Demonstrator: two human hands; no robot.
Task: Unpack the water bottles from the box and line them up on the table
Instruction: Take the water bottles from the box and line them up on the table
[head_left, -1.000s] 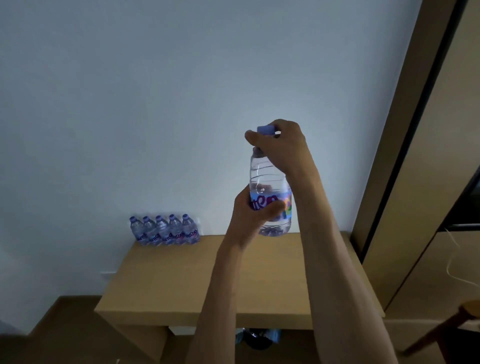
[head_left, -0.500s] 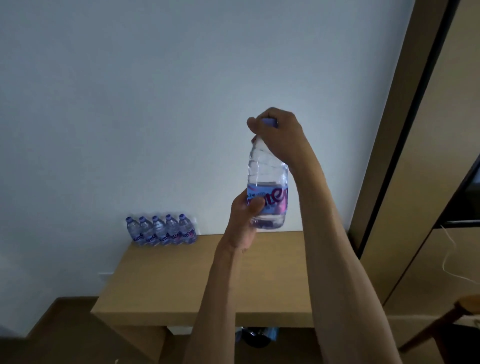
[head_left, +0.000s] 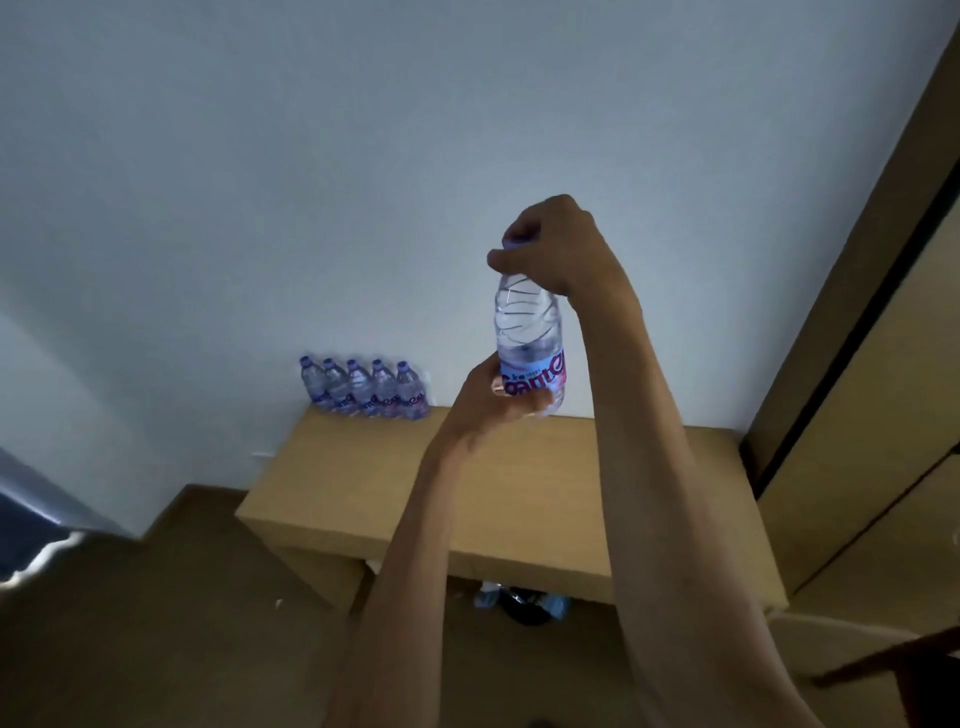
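I hold a clear water bottle (head_left: 530, 338) with a blue and pink label upright in the air above the wooden table (head_left: 519, 493). My right hand (head_left: 550, 244) grips its purple cap and neck from above. My left hand (head_left: 498, 400) holds the bottle's lower part around the label. Several matching bottles (head_left: 363, 389) stand side by side in a row at the table's back left corner, against the wall. No box shows in the view.
A white wall rises behind the table. A wooden cabinet or door panel (head_left: 857, 364) stands to the right. A dark and blue object (head_left: 524, 605) lies on the floor under the table. A chair part (head_left: 904, 660) juts in at lower right.
The bottle has stayed in both hands and risen a little. My right hand has closed further over the cap, and my left hand has slipped lower on the label. The view has tilted.
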